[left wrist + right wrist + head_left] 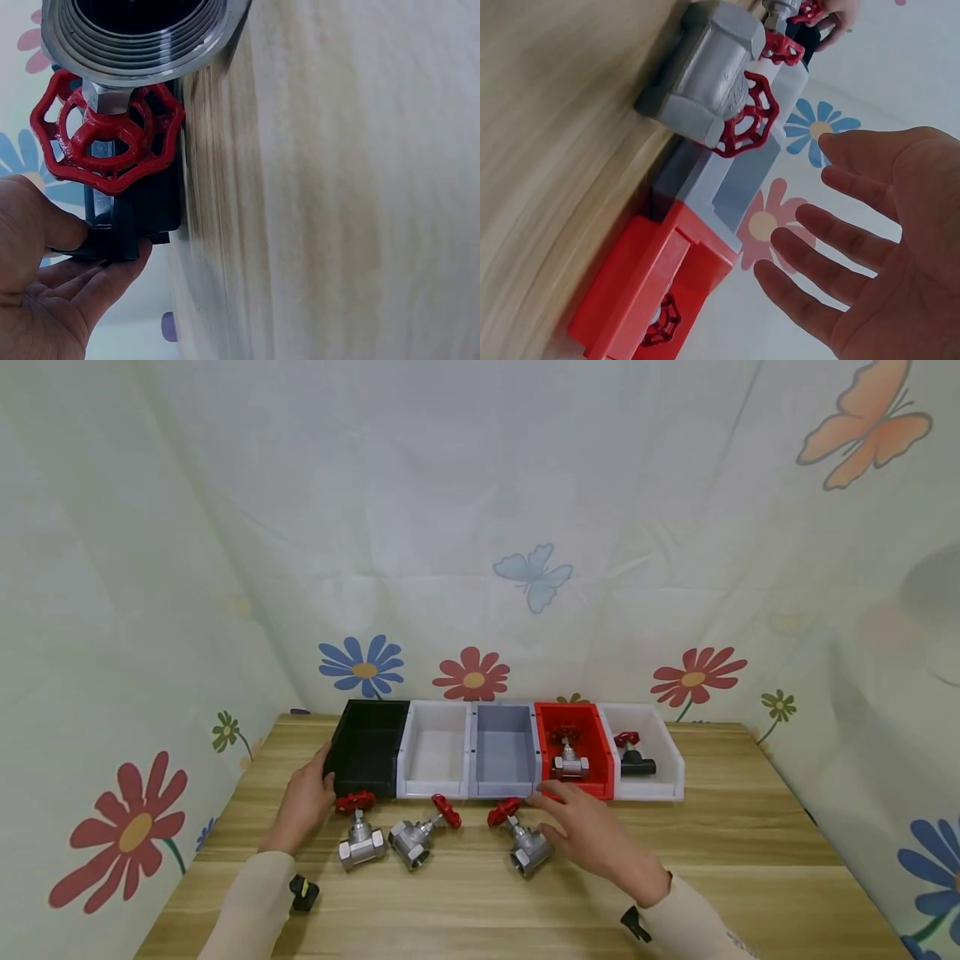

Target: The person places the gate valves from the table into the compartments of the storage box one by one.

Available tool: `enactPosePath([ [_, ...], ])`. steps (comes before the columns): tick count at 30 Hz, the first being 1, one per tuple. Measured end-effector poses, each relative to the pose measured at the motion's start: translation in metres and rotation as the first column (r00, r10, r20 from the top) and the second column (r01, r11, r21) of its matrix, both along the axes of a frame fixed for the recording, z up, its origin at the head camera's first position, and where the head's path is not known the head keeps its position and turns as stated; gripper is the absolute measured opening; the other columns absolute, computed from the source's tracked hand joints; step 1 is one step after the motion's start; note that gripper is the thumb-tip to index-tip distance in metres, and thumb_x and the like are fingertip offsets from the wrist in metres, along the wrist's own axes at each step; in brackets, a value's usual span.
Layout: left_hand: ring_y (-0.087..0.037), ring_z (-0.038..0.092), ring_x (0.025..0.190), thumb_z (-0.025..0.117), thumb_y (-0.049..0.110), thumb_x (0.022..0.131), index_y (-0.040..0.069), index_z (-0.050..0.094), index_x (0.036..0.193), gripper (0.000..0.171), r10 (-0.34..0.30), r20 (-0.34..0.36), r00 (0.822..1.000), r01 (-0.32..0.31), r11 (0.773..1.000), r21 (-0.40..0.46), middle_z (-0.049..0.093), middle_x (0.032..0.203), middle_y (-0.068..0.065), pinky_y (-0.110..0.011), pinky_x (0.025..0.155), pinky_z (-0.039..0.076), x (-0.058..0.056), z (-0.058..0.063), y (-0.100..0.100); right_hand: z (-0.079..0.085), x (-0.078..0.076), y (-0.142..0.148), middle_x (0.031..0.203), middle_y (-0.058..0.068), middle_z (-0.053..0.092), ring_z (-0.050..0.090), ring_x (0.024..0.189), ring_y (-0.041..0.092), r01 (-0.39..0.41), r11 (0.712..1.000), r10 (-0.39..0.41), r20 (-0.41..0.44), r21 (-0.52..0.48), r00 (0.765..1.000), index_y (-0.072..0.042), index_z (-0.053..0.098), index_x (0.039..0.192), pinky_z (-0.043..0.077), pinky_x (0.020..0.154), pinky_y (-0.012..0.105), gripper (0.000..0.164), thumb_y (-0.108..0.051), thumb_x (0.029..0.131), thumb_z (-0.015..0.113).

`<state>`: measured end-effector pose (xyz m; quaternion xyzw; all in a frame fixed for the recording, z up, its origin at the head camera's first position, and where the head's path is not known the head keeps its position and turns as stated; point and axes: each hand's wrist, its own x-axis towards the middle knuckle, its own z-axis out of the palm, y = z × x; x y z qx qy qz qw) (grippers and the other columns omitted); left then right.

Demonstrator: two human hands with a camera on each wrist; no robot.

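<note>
My left hand (306, 797) holds the left side of a black bin (369, 747); in the left wrist view the thumb and fingers (112, 289) pinch its edge. My right hand (588, 827) is above the table with its fingers spread and nothing in it, in front of the red bin (604, 787) and beside a metal valve with a red handwheel (531, 850). Two more such valves lie left of it: a left valve (362, 845) just before the black bin and a middle valve (412, 842). In the right wrist view the nearest valve (705, 82) lies beyond the fingertips.
Five bins stand side by side by the back curtain. Between black and red are a white bin (435, 789) and a grey bin (504, 788). The red bin contains a valve (570, 765). A dark-bodied valve (637, 764) lies in the right white bin (667, 789).
</note>
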<state>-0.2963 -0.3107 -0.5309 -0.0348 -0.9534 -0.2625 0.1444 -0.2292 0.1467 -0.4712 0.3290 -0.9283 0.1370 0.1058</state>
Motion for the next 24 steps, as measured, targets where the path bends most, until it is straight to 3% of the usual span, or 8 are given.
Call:
enactPosePath([
  [8,-0.053,0.06,0.106,0.051,0.001,0.095,-0.008,0.032,0.148,0.057,-0.001,0.0,1.0,0.001,1.0,-0.002,0.058,0.119,-0.041,-0.062,0.092,0.048,0.0,-0.001,0.0,-0.007,0.006,-0.004,0.133,0.005,0.06,0.057,0.123,0.022,-0.017,1.0,0.016,0.066,0.02,0.998,-0.022,0.065,0.128,0.051,0.101,0.044,0.042,-0.021,0.087,0.075],
  [19,-0.053,0.059,0.109,0.05,0.002,0.096,-0.008,0.031,0.149,0.057,-0.001,0.009,1.0,0.001,1.0,0.002,0.057,0.123,-0.041,-0.062,0.095,0.046,0.0,0.0,0.0,-0.017,0.012,-0.008,0.126,0.0,0.063,0.061,0.114,0.018,-0.034,0.999,0.033,0.045,0.012,0.998,-0.024,0.063,0.131,0.056,0.09,0.041,0.047,-0.021,0.085,0.076],
  [24,-0.053,0.059,0.109,0.05,0.001,0.096,-0.008,0.031,0.149,0.057,-0.002,0.011,1.0,0.002,1.0,0.001,0.057,0.123,-0.041,-0.062,0.095,0.046,0.0,0.0,0.0,-0.021,0.014,-0.01,0.127,0.002,0.063,0.061,0.114,0.021,-0.042,0.998,0.041,0.037,0.042,0.998,-0.022,0.066,0.126,0.055,0.091,0.043,0.042,-0.022,0.086,0.075],
])
